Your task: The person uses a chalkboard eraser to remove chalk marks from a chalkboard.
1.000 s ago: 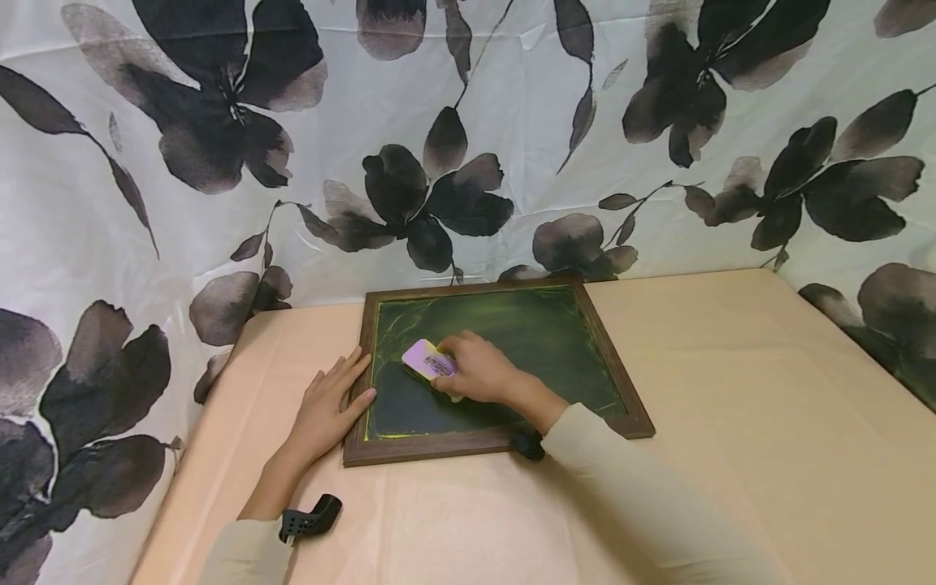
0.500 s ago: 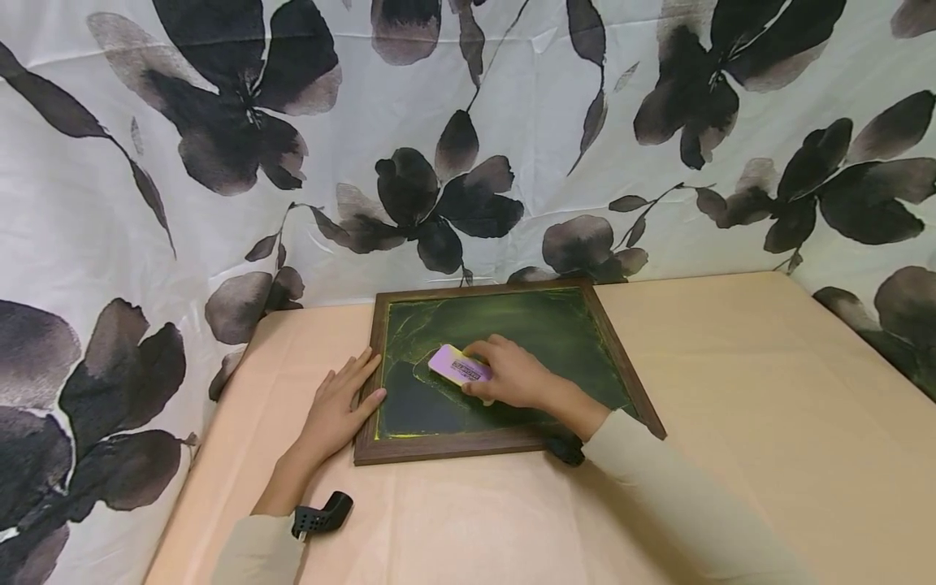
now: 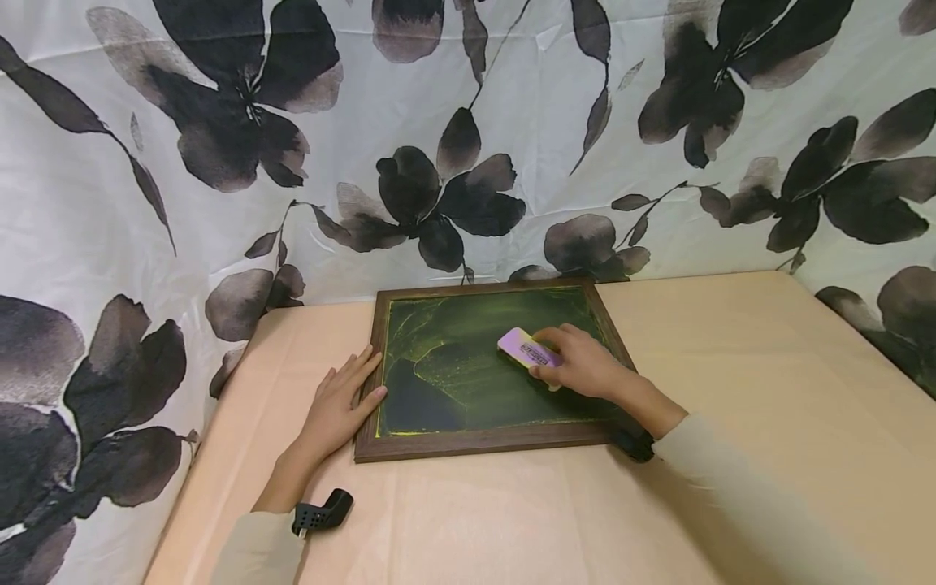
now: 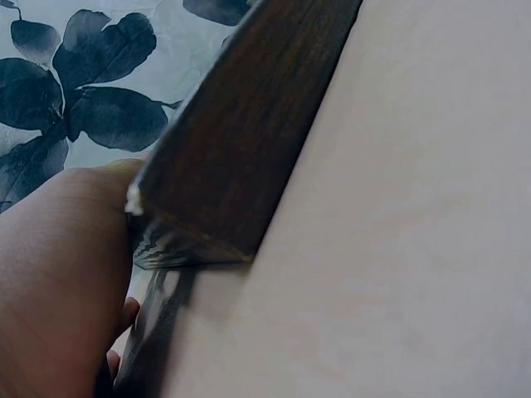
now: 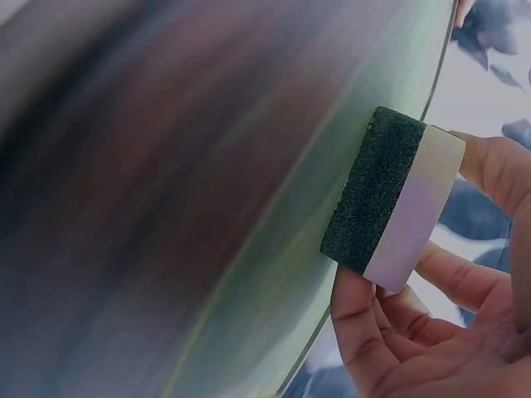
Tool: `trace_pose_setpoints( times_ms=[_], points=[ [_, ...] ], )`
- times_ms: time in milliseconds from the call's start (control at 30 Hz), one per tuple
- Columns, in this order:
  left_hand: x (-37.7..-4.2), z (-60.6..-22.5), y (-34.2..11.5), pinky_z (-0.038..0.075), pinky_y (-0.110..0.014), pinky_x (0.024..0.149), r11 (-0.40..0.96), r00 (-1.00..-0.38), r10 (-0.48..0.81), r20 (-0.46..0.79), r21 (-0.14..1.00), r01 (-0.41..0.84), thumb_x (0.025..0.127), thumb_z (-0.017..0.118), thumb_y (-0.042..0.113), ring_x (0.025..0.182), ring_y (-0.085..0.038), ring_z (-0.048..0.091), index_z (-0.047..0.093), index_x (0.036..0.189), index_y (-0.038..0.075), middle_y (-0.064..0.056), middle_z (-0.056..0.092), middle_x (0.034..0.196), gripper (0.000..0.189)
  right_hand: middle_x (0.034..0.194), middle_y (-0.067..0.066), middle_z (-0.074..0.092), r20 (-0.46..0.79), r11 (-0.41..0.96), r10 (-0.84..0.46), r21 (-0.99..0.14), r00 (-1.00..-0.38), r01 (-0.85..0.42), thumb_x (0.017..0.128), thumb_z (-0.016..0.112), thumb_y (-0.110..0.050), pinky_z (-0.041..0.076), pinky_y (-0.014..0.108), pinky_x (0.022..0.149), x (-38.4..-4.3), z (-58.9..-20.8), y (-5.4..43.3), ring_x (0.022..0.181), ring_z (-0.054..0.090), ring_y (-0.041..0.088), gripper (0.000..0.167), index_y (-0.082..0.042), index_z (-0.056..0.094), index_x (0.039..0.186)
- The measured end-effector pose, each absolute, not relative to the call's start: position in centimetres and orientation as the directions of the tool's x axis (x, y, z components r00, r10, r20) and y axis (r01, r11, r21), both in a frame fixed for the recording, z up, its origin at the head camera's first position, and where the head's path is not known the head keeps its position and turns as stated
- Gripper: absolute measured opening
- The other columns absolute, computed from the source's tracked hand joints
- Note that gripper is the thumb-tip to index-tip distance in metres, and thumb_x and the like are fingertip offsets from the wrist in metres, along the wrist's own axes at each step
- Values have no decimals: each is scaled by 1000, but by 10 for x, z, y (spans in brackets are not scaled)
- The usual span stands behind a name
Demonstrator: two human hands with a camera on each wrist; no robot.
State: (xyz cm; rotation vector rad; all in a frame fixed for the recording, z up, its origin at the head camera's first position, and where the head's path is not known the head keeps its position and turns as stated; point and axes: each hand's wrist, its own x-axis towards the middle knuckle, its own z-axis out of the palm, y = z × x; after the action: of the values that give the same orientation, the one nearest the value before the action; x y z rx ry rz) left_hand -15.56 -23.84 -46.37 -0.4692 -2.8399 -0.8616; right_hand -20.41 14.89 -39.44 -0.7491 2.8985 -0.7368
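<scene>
A small chalkboard (image 3: 424,406) in a brown wooden frame lies on the table, its dark surface smeared with yellow chalk and darkest at lower left. My right hand (image 3: 588,364) grips a purple-topped board eraser (image 3: 526,348) right of the board's middle, thumb on one side and fingers on the other. In the right wrist view the dark felt of the eraser (image 5: 373,191) faces the board. My left hand (image 3: 340,406) lies with extended fingers along the left side of the frame, fingertips on its edge. Up close, the left wrist view shows the frame (image 4: 241,116) beside that hand.
A peach cloth covers the table (image 3: 453,520). Behind and to the left hangs a white curtain (image 3: 314,122) printed with dark flowers. Black wrist cameras sit on the left wrist (image 3: 322,513) and under the right wrist (image 3: 632,445).
My right hand has swept the eraser rightward across the board from its left part, leaving a curved yellow chalk line. The left hand has stayed on the frame.
</scene>
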Motion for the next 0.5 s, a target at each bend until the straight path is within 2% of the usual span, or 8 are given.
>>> trace_pose_setpoints(
  times_ms=[300,500],
  points=[
    [-157,-460,-237,4,-59,111,789,-945,254,206,522,325,97,54,41,142,-36,19,36,149,13,-9,24,156,62,102,18,60,78,809,-387,-449,-919,-379,85,72,-29,46,35,62,-202,-388,198,81,54,26,54,5,57,124],
    [-157,-460,-238,5,-60,111,791,-946,253,204,518,324,97,54,41,141,-37,20,36,149,12,-10,24,156,63,95,17,57,66,831,-330,-452,-942,-323,85,73,-28,42,33,56,-198,-387,208,76,51,25,55,7,57,123]
  ],
)
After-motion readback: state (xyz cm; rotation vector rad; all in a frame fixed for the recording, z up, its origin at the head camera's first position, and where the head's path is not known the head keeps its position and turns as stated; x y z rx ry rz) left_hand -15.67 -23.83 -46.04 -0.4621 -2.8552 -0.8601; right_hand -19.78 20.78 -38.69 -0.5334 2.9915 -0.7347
